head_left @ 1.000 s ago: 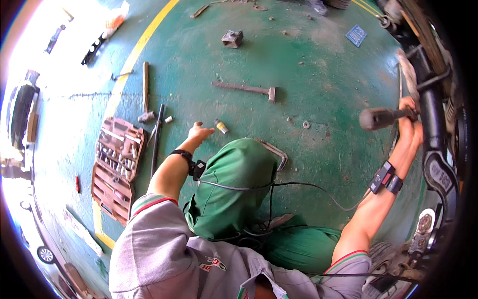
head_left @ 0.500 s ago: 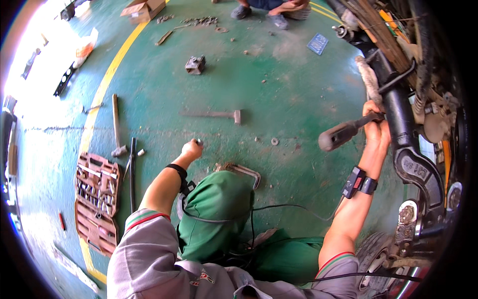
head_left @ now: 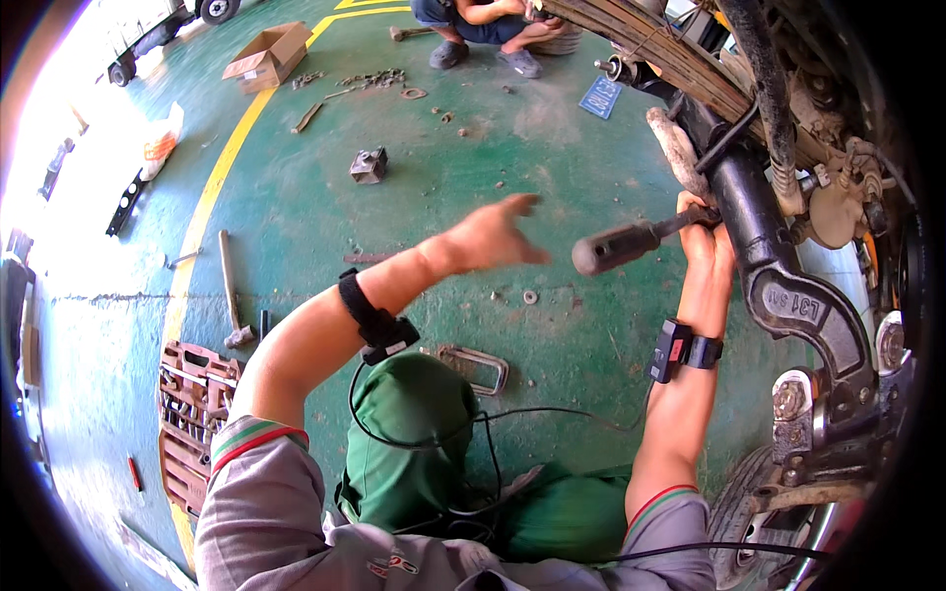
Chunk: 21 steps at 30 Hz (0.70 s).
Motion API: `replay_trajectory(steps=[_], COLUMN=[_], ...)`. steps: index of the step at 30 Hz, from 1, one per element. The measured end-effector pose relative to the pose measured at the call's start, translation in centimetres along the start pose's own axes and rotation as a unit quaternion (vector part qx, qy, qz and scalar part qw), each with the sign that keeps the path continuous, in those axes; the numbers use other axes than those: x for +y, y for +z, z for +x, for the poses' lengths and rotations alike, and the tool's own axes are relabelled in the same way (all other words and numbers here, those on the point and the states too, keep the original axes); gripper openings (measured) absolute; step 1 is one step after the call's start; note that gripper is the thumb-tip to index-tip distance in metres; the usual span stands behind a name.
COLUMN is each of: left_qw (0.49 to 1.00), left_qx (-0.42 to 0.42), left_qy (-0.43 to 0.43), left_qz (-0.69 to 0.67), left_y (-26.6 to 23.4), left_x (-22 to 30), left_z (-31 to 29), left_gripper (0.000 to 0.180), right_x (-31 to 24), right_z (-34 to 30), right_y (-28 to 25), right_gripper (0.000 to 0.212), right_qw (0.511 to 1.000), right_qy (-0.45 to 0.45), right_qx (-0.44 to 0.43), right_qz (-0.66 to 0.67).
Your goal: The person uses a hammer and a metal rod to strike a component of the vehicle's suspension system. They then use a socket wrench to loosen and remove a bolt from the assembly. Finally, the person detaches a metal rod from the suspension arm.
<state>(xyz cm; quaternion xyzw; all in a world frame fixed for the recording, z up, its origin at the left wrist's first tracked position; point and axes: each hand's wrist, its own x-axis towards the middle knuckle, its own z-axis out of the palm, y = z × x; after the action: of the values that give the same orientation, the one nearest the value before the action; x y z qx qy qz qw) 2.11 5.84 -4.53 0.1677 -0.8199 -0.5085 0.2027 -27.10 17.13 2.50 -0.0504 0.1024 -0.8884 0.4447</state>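
Observation:
My left hand (head_left: 493, 236) reaches across above the floor, slightly blurred, thumb and fingers spread, with no held object visible. To its right is the rounded grip of a dark, thick-handled tool (head_left: 619, 246). My right hand (head_left: 702, 231) is closed round the far end of that tool, close beside the black axle beam (head_left: 749, 202); its fingers are partly hidden, as is the tool's head. A pale, dirty rod-like part (head_left: 674, 148) lies just beyond my right hand. Under my left forearm, a hammer's handle (head_left: 367, 258) shows; its head is covered.
At left lie an open socket case (head_left: 197, 394) and a wooden-handled hammer (head_left: 231, 291). A C-shaped clamp (head_left: 483, 369) rests near my knee. Farther off are a metal block (head_left: 369, 165), a cardboard box (head_left: 268, 59) and a crouching person (head_left: 488, 30). A cable crosses my lap.
My left hand has moved up and right from near my knee, its fingers now spread; the small metal piece it held no longer shows. My right hand stays on the tool. The view has shifted.

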Motion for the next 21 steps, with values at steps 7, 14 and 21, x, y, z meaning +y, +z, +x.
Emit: replay_trajectory(steps=[7, 14, 21], left_qw=[0.916, 0.947, 0.990], left_qx=[0.145, 0.281, 0.126], left_qy=[-0.019, -0.088, 0.059], left_qz=[-0.374, -0.129, -0.007], left_y=[0.8, -1.9, 7.0], left_x=[8.1, 7.1, 11.8], left_z=[1.6, 5.5, -5.3], left_gripper=[0.042, 0.024, 0.033], right_x=[1.3, 0.7, -2.1], right_z=[0.9, 1.0, 1.8], right_y=[0.6, -0.4, -3.4], right_gripper=[0.024, 0.035, 0.045], right_qw=[0.998, 0.995, 0.929], right_qy=[0.014, 0.017, 0.128], right_qx=[-0.057, -0.095, -0.342], right_qz=[0.007, 0.015, 0.064])
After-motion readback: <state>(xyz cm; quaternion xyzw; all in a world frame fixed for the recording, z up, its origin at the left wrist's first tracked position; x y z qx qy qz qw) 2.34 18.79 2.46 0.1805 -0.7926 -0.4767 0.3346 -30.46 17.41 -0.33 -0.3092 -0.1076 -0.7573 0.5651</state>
